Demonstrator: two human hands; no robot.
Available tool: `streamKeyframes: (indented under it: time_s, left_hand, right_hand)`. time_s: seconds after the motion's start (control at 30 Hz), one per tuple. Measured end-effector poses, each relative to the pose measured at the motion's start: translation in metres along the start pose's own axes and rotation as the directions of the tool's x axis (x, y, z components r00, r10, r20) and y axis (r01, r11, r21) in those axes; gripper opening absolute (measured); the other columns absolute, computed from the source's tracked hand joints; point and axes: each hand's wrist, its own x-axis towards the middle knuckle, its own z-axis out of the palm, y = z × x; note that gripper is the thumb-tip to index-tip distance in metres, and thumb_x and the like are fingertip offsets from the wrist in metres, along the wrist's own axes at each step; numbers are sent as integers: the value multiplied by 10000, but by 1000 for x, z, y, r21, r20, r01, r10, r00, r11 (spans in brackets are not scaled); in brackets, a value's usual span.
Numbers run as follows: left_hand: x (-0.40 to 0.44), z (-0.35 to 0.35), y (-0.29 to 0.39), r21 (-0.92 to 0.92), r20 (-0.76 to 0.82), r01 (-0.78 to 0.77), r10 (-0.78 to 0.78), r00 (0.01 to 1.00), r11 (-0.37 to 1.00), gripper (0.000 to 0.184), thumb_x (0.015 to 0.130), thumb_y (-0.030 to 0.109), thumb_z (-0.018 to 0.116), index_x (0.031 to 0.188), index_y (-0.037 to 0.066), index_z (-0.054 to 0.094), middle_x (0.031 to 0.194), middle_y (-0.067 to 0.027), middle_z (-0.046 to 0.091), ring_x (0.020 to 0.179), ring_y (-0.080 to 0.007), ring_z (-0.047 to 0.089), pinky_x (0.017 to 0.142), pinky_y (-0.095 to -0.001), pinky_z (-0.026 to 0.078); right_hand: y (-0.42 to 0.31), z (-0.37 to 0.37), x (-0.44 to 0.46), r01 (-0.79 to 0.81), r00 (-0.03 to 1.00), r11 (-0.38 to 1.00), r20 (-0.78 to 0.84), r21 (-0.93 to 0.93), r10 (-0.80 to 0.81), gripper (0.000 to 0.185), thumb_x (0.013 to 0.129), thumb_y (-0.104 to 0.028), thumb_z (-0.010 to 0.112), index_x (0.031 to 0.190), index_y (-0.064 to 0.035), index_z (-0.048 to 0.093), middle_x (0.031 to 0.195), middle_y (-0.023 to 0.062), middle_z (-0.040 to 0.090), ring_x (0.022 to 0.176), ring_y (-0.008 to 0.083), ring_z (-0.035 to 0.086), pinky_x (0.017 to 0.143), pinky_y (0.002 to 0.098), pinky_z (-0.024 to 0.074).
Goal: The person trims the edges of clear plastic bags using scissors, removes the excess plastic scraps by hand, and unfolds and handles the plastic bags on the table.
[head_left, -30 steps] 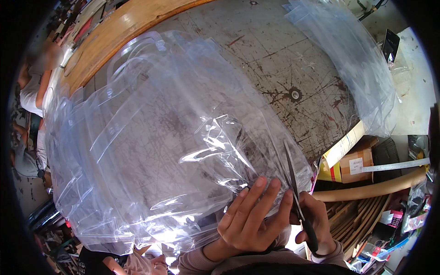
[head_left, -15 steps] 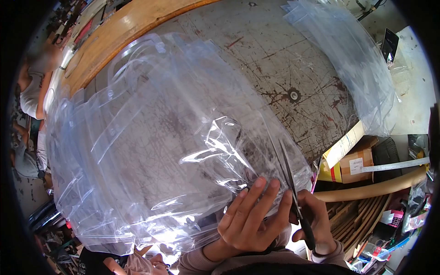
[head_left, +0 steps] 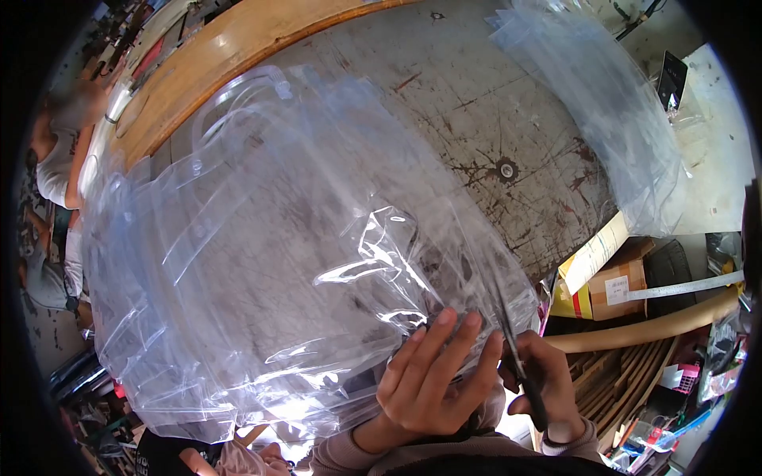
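A clear plastic bag [head_left: 262, 230] with tube-like handles lies spread over a worn metal tabletop [head_left: 508, 214], apparently in several layers. My left hand [head_left: 436, 373] presses on its near edge, fingers stretched out and lying on the shiny film. Just beside it, my right hand [head_left: 548, 377] grips the black handles of a pair of scissors [head_left: 514, 361]. The long blades point away from me along the bag's right side and look close together, though blurred. Whether the film lies between the blades I cannot make out.
Another stack of clear plastic [head_left: 595, 95] lies at the far right, near a phone [head_left: 671, 81]. A wooden board [head_left: 238, 47] borders the far left. Cardboard boxes [head_left: 619, 278] and a cardboard tube [head_left: 651, 321] are at the right. Another person [head_left: 59, 159] is at the left.
The scissor blades, a little apart before, have come closer together and blur now. My left hand stays nearly in place on the film. The view has shifted slightly.
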Motion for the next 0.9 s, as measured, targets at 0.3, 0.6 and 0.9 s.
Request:
streamKeyframes:
  time_s: [0.3,0.6,0.9]
  left_hand:
    - [-20,-16,-8,10,-22,-41,41,999,999,221,711,285,704,915,212,664,993,-8,639,931,-175,605,785,-296,399]
    - [-24,-4,-6,147,-36,63,-58,998,987,232,746,329,659,962,247,672,978,110,576,940,-26,550,762,-265,318]
    - [-19,5,-12,114,-87,16,-6,996,993,247,679,394,715,875,248,677,859,96,499,816,-64,533,644,-252,376]
  right_hand:
    - [-31,-12,24,247,782,726,-311,-642,-540,655,601,-83,719,1196,-3,458,934,61,536,842,137,533,699,248,421]
    - [-52,3,96,256,481,376,-220,-891,-849,476,687,34,602,1145,-42,500,989,170,528,911,325,528,790,363,443]
    - [-50,15,118,235,341,411,-321,-881,-884,417,703,32,587,1116,-13,550,1024,133,577,899,279,530,771,336,452]
